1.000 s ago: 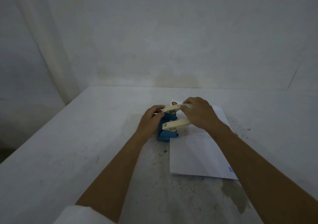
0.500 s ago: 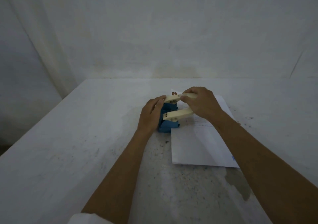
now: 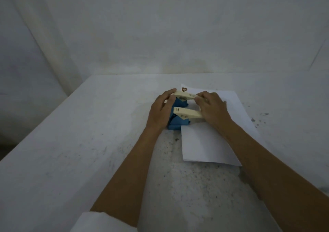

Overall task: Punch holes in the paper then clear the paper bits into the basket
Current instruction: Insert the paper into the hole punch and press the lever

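Observation:
A hole punch with a blue base (image 3: 178, 123) and two cream lever arms (image 3: 188, 114) stands near the middle of the table. The left edge of a white sheet of paper (image 3: 210, 142) is slid into it. My left hand (image 3: 160, 112) cups the blue base from the left, thumb up on the far cream arm. My right hand (image 3: 211, 110) lies over the right ends of both cream arms, fingers curled on them. No basket is in view.
The white table (image 3: 89, 142) is speckled with small dark specks and bits around the punch and to the right of the paper. A plain wall stands behind the table's far edge. A small brown mark (image 3: 184, 89) sits on the paper's far corner.
The view has tilted down, so hands and punch sit lower in frame. Both hands keep their hold on the punch; the cream arms still stand raised.

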